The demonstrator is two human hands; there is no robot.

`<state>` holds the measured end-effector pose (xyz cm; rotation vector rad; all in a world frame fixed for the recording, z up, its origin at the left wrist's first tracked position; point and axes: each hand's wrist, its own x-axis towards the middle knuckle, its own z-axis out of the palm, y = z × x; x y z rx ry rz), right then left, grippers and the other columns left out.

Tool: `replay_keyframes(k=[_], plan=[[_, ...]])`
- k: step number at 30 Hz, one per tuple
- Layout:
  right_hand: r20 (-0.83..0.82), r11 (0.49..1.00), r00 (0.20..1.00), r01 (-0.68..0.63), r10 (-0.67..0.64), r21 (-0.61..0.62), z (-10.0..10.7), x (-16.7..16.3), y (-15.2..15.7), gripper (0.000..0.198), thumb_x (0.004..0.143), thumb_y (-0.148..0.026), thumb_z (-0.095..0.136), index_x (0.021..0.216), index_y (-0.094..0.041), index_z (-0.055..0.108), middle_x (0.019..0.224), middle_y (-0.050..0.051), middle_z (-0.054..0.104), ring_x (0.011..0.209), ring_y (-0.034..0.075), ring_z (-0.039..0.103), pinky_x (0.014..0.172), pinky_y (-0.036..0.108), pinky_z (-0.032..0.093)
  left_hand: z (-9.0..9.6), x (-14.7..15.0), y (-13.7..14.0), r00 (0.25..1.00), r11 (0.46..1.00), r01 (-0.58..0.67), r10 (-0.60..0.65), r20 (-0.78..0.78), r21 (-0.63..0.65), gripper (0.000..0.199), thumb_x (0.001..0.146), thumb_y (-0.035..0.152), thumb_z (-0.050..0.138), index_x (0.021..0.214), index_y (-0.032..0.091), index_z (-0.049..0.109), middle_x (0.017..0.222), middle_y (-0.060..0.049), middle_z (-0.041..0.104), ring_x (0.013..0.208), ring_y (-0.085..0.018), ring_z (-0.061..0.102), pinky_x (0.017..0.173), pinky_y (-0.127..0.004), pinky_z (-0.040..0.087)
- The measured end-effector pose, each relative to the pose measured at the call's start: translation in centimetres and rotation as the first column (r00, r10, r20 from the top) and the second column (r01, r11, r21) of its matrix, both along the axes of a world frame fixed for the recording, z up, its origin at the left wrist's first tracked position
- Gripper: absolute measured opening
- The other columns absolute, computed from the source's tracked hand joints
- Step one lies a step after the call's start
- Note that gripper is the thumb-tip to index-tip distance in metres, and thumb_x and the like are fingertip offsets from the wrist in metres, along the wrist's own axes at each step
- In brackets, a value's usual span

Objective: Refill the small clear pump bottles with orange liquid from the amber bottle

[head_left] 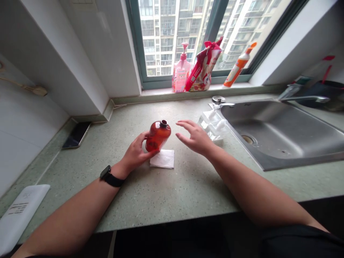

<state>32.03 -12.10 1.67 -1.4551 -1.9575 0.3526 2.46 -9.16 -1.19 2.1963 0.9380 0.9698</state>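
My left hand (138,152) is wrapped round an amber bottle (160,135), which has an uncapped dark neck and leans slightly to the right. Just in front of the bottle, a folded white tissue (163,159) lies on the countertop. To the right of the bottle hovers my right hand (194,138), fingers apart with nothing between them, not touching the bottle. Past that hand stand clear bottles with white pump tops (213,123), partly hidden by my fingers and wrist.
A steel sink (254,156) with a faucet (309,98) is at the right. On the windowsill stand a pink pump bottle (181,73), a red bag (205,68) and an orange-white bottle (238,68). A phone (77,135) and a white plastic case (25,211) lie at the left.
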Motion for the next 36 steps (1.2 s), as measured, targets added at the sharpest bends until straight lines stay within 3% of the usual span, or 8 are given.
replay_keyframes(k=[3,7,13,23,26,30,32,36], plan=[[0.258,0.966,0.936,0.257,-0.238,-0.042,-0.3,2.2,0.6,0.046,0.097,-0.030,0.060,0.141,-0.018,0.069,0.148,0.020,0.064,0.137,0.040,0.059,0.122,0.060,0.043,-0.3,-0.3,0.4,0.999,0.999,-0.039,0.039,-0.004,-0.021,0.069,0.089,0.058,0.082,0.143,0.023,0.057,0.138,-0.014,0.071,0.124,-0.032,0.071,0.112,-0.053,0.055],[0.460,0.907,0.849,0.378,-0.260,-0.186,-2.0,3.5,0.9,0.039,0.093,-0.021,0.061,0.130,-0.017,0.074,0.138,0.025,0.067,0.126,0.044,0.063,0.109,0.059,0.051,-0.1,-0.4,0.5,0.999,0.999,-0.031,0.030,-0.015,-0.032,0.069,0.089,0.059,0.080,0.142,0.023,0.056,0.138,-0.014,0.070,0.123,-0.032,0.071,0.110,-0.053,0.057],[0.492,0.904,0.850,0.347,-0.189,-0.251,-2.8,4.0,1.0,0.025,0.091,-0.014,0.059,0.103,-0.020,0.081,0.099,0.020,0.074,0.101,0.037,0.071,0.092,0.047,0.056,-0.1,-0.3,0.4,1.000,0.999,-0.019,0.018,-0.019,-0.033,0.071,0.089,0.059,0.081,0.144,0.024,0.055,0.139,-0.014,0.069,0.124,-0.032,0.071,0.111,-0.055,0.057],[0.459,0.937,0.879,0.260,-0.129,-0.234,-1.1,1.4,0.3,0.032,0.098,-0.013,0.053,0.117,-0.020,0.079,0.117,0.018,0.076,0.103,0.032,0.072,0.092,0.044,0.055,-0.2,-0.3,0.5,1.000,0.999,-0.023,0.022,-0.019,-0.038,0.073,0.088,0.061,0.080,0.145,0.023,0.054,0.140,-0.015,0.068,0.125,-0.033,0.070,0.112,-0.056,0.056],[0.335,0.967,0.937,0.170,-0.098,-0.192,-0.5,0.8,0.3,0.028,0.105,-0.027,0.055,0.118,-0.025,0.080,0.120,0.013,0.077,0.108,0.028,0.072,0.097,0.042,0.054,-0.2,-0.3,0.5,0.999,0.999,-0.024,0.024,-0.023,-0.034,0.073,0.088,0.061,0.080,0.145,0.023,0.054,0.140,-0.014,0.068,0.125,-0.032,0.070,0.112,-0.055,0.055],[-0.075,0.977,0.991,-0.122,0.110,-0.173,0.0,0.8,0.6,0.020,0.100,-0.036,0.065,0.106,-0.027,0.083,0.109,0.008,0.079,0.098,0.022,0.072,0.094,0.040,0.056,-0.1,-0.3,0.4,0.998,0.999,-0.035,0.035,-0.042,0.001,0.071,0.088,0.062,0.080,0.144,0.023,0.057,0.139,-0.014,0.069,0.127,-0.033,0.069,0.114,-0.054,0.054],[-0.329,0.957,0.931,-0.226,0.158,-0.182,0.0,0.9,0.8,0.019,0.093,-0.041,0.074,0.103,-0.026,0.081,0.109,0.006,0.078,0.096,0.020,0.073,0.093,0.039,0.058,0.0,-0.3,0.4,0.998,0.999,-0.035,0.036,-0.045,0.021,0.071,0.088,0.062,0.079,0.143,0.023,0.058,0.138,-0.014,0.069,0.127,-0.033,0.069,0.114,-0.054,0.054],[-0.702,0.944,0.711,-0.260,0.043,-0.205,0.1,0.9,1.1,0.029,0.078,-0.045,0.090,0.092,-0.024,0.076,0.109,0.005,0.079,0.106,0.022,0.075,0.101,0.042,0.058,0.1,-0.2,0.3,0.999,0.998,-0.010,0.013,-0.050,0.056,0.069,0.090,0.060,0.079,0.144,0.024,0.058,0.138,-0.013,0.070,0.126,-0.032,0.069,0.112,-0.052,0.055]])
